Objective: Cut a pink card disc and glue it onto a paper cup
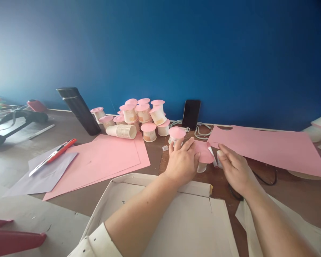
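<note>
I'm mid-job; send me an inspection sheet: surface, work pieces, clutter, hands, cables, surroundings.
Surface: brown tabletop, with large pink paper sheets on it.
Job's things: pink paper piece over a pale cup; white paper cups with pink disc tops nearby; nested white paper cups on their side.
Clutter: orange-handled box cutter on grey paper; black cylindrical bottle; black phone.
Hands: left hand touches the pink piece; right hand is at a small white object, grip unclear.
Cables: pale coiled cable by the phone; black cord beside the right hand.
Surroundings: blue wall behind.
</note>
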Action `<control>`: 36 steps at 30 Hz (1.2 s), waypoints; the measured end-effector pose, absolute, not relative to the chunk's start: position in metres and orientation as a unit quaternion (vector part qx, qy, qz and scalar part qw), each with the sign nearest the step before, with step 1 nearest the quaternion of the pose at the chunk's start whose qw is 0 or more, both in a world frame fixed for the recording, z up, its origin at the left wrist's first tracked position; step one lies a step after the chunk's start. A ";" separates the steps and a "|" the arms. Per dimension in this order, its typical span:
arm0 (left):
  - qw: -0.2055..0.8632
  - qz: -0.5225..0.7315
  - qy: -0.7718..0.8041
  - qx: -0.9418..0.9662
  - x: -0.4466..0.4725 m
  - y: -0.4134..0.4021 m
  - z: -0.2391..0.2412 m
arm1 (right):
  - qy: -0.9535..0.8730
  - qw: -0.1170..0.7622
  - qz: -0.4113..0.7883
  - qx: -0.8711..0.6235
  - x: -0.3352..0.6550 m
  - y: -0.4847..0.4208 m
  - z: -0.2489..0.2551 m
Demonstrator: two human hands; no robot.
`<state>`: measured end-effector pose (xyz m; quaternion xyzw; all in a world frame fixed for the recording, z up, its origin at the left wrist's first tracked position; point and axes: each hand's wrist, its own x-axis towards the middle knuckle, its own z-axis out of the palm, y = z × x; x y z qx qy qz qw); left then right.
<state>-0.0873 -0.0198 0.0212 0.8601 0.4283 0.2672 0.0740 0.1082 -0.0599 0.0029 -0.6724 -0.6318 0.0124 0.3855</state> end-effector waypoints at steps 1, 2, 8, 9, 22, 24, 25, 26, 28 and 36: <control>0.074 0.268 0.428 0.860 -0.087 -0.020 0.021 | -0.635 0.388 0.012 -0.667 0.107 -0.059 0.000; 0.074 0.269 0.428 0.860 -0.087 -0.020 0.020 | -0.639 0.390 0.012 -0.663 0.105 -0.058 -0.003; 0.068 0.270 0.428 0.860 -0.085 -0.019 0.019 | -0.637 0.396 0.004 -0.662 0.097 -0.054 -0.016; 0.068 0.267 0.427 0.861 -0.084 -0.019 0.019 | -0.638 0.395 0.004 -0.662 0.097 -0.053 -0.016; 0.092 0.255 0.436 0.858 -0.082 -0.020 0.018 | -0.600 0.353 0.051 -0.716 0.093 -0.054 -0.005; 0.095 0.253 0.436 0.858 -0.081 -0.019 0.018 | -0.600 0.347 0.054 -0.719 0.093 -0.054 -0.004; 0.095 0.251 0.437 0.859 -0.082 -0.019 0.018 | -0.600 0.342 0.056 -0.721 0.093 -0.054 -0.003; 0.094 0.250 0.437 0.859 -0.082 -0.019 0.018 | -0.599 0.339 0.056 -0.724 0.094 -0.055 -0.002; 0.092 0.250 0.439 0.858 -0.082 -0.018 0.018 | -0.595 0.340 0.056 -0.726 0.095 -0.056 0.000; 0.092 0.269 0.424 0.860 -0.084 -0.020 0.017 | -0.613 0.357 0.069 -0.701 0.091 -0.063 0.010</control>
